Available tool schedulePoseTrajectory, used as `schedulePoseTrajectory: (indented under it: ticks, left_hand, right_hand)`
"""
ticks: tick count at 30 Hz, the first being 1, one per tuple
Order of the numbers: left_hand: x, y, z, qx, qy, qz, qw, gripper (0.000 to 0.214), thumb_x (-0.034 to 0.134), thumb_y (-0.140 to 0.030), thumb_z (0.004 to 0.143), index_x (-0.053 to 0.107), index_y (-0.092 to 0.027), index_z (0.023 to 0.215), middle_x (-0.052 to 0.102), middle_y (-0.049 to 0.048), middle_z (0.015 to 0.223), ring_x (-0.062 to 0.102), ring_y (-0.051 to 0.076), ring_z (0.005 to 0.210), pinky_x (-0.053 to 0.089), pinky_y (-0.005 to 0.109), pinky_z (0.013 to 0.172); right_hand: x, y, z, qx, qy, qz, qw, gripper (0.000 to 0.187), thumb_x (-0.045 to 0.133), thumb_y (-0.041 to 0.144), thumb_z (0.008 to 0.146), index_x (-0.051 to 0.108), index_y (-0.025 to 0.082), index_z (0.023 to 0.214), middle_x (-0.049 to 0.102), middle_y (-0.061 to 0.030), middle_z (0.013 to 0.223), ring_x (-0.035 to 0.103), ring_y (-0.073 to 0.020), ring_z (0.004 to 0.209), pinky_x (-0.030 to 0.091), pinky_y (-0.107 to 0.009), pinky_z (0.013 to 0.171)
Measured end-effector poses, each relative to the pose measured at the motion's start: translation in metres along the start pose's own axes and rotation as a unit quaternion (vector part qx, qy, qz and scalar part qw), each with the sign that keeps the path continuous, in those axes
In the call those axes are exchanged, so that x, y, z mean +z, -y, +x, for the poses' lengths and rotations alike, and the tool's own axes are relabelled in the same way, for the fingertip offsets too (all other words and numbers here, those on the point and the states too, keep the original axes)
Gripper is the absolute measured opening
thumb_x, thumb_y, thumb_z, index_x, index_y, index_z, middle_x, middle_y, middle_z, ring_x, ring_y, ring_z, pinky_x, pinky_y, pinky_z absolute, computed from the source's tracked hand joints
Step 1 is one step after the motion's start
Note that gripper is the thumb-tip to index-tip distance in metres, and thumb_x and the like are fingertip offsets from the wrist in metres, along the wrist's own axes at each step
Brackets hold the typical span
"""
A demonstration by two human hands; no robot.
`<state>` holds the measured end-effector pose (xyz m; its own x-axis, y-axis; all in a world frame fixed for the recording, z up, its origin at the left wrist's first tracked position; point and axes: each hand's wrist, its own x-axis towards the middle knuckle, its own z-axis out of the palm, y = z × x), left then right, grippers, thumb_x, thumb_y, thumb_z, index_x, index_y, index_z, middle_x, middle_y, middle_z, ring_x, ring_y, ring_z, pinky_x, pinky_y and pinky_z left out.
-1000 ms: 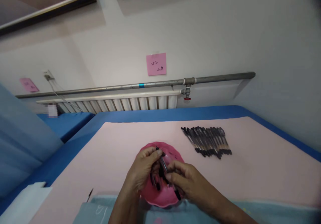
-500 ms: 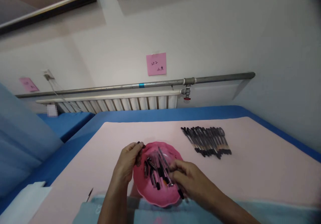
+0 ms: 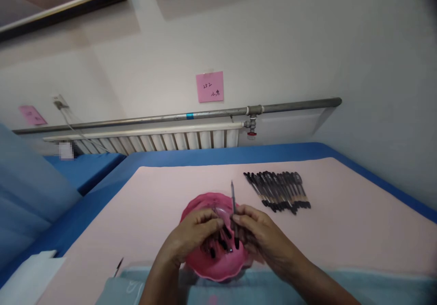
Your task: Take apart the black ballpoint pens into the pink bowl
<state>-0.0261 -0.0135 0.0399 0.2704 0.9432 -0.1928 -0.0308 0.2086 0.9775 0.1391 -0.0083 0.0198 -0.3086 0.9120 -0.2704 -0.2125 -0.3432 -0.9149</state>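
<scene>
A pen (image 3: 233, 200) with a clear barrel stands nearly upright in my right hand (image 3: 264, 234), its bare tip up and its black end down. Thumb and fingers pinch it over the right side of a pink scalloped bowl (image 3: 221, 271). My left hand (image 3: 196, 232) reaches over the bowl from the left, fingers closed close to the pen; what they hold, if anything, is hidden. Inside the bowl lie loose pen parts (image 3: 223, 241), some with black ends, partly covered by my left hand.
Beyond the bowl to the right lies a row of several black-ended pens (image 3: 278, 191) on the pink sheet (image 3: 153, 195). A thin pen-like piece (image 3: 119, 265) rests at the lower left by a light blue cloth (image 3: 119, 289). A radiator (image 3: 191, 140) runs along the wall.
My right hand has lifted the pen out of the bowl and turned it upright. My left hand has moved right from the bowl's rim to near the pen. The view has shifted slightly.
</scene>
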Motion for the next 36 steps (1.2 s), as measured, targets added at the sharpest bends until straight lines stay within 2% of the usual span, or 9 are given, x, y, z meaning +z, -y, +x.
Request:
schedulePoseTrajectory:
  ticks: [1, 3, 7, 9, 14, 24, 27, 32, 36]
  left_hand:
    - [0.003, 0.000, -0.001, -0.001, 0.026, 0.005, 1.000, 0.016, 0.070, -0.032, 0.068, 0.067, -0.016, 0.065, 0.062, 0.0043, 0.063, 0.051, 0.012, 0.054, 0.036, 0.023, 0.052]
    - [0.007, 0.004, 0.000, -0.011, 0.038, 0.009, 0.999, 0.011, 0.072, -0.028, 0.065, 0.067, -0.018, 0.065, 0.062, 0.0043, 0.061, 0.053, 0.014, 0.053, 0.035, 0.023, 0.050]
    - [0.014, 0.014, 0.005, -0.001, -0.006, -0.002, 1.000, 0.013, 0.076, -0.019, 0.057, 0.063, -0.021, 0.054, 0.057, 0.0011, 0.048, 0.055, 0.018, 0.051, 0.033, 0.024, 0.047]
    - [0.015, 0.017, 0.007, 0.019, -0.018, 0.022, 0.999, 0.014, 0.073, -0.018, 0.058, 0.062, -0.022, 0.051, 0.055, 0.0005, 0.046, 0.055, 0.018, 0.052, 0.034, 0.024, 0.048]
    - [0.016, 0.012, 0.006, 0.029, -0.006, 0.104, 0.994, 0.008, 0.066, -0.023, 0.068, 0.067, -0.020, 0.060, 0.061, 0.0028, 0.055, 0.052, 0.016, 0.049, 0.034, 0.024, 0.048]
    - [0.008, 0.008, -0.002, 0.013, 0.075, 0.017, 0.997, 0.023, 0.062, -0.038, 0.076, 0.066, -0.019, 0.065, 0.057, 0.0024, 0.051, 0.044, 0.012, 0.042, 0.033, 0.024, 0.043]
    - [0.011, 0.010, 0.000, 0.006, 0.062, 0.027, 0.998, 0.025, 0.058, -0.039, 0.079, 0.065, -0.018, 0.068, 0.058, 0.0030, 0.055, 0.046, 0.011, 0.043, 0.034, 0.023, 0.044]
    - [0.020, 0.011, 0.005, 0.021, -0.016, 0.094, 0.995, 0.015, 0.066, -0.033, 0.071, 0.061, -0.019, 0.070, 0.057, 0.0000, 0.056, 0.049, 0.012, 0.044, 0.033, 0.022, 0.043]
    - [0.021, 0.010, 0.003, 0.016, 0.032, 0.104, 0.994, 0.030, 0.054, -0.042, 0.081, 0.058, -0.019, 0.061, 0.058, 0.0025, 0.055, 0.048, 0.012, 0.044, 0.032, 0.023, 0.044]
  right_hand:
    - [-0.001, 0.000, 0.001, -0.012, -0.006, 0.007, 1.000, 0.020, 0.064, 0.033, 0.070, 0.050, 0.019, 0.069, 0.050, 0.0067, 0.050, 0.038, -0.0056, 0.041, 0.023, -0.018, 0.039]
    - [-0.002, -0.001, 0.002, -0.027, -0.015, 0.015, 0.999, 0.020, 0.064, 0.034, 0.071, 0.051, 0.019, 0.070, 0.053, 0.0050, 0.052, 0.045, -0.0075, 0.044, 0.029, -0.019, 0.041]
    - [-0.004, -0.003, 0.004, -0.042, -0.027, 0.018, 0.999, 0.020, 0.064, 0.034, 0.073, 0.052, 0.019, 0.071, 0.056, 0.0037, 0.055, 0.050, -0.0094, 0.046, 0.034, -0.021, 0.043]
    - [-0.004, -0.003, 0.005, -0.049, -0.028, 0.017, 0.998, 0.020, 0.064, 0.034, 0.073, 0.051, 0.019, 0.070, 0.056, 0.0036, 0.055, 0.049, -0.0090, 0.045, 0.035, -0.021, 0.043]
    - [-0.006, -0.003, 0.005, -0.068, -0.024, 0.009, 0.997, 0.022, 0.064, 0.035, 0.073, 0.052, 0.018, 0.068, 0.056, 0.0033, 0.056, 0.048, -0.0081, 0.044, 0.035, -0.021, 0.043]
    - [-0.003, 0.000, 0.002, -0.078, 0.001, 0.095, 0.992, 0.022, 0.070, 0.033, 0.066, 0.058, 0.017, 0.074, 0.057, 0.0016, 0.059, 0.051, -0.0101, 0.052, 0.036, -0.020, 0.046]
    - [-0.005, 0.000, 0.003, -0.090, 0.000, 0.094, 0.992, 0.020, 0.069, 0.033, 0.069, 0.057, 0.017, 0.074, 0.058, 0.0019, 0.059, 0.051, -0.0100, 0.052, 0.036, -0.020, 0.046]
    - [-0.006, -0.001, 0.005, -0.105, -0.020, 0.059, 0.993, 0.021, 0.067, 0.035, 0.073, 0.055, 0.018, 0.070, 0.057, 0.0028, 0.057, 0.050, -0.0095, 0.049, 0.037, -0.021, 0.046]
    - [-0.006, -0.001, 0.005, -0.096, -0.020, 0.068, 0.993, 0.022, 0.068, 0.035, 0.070, 0.056, 0.017, 0.071, 0.057, 0.0018, 0.059, 0.050, -0.0103, 0.052, 0.037, -0.021, 0.047]
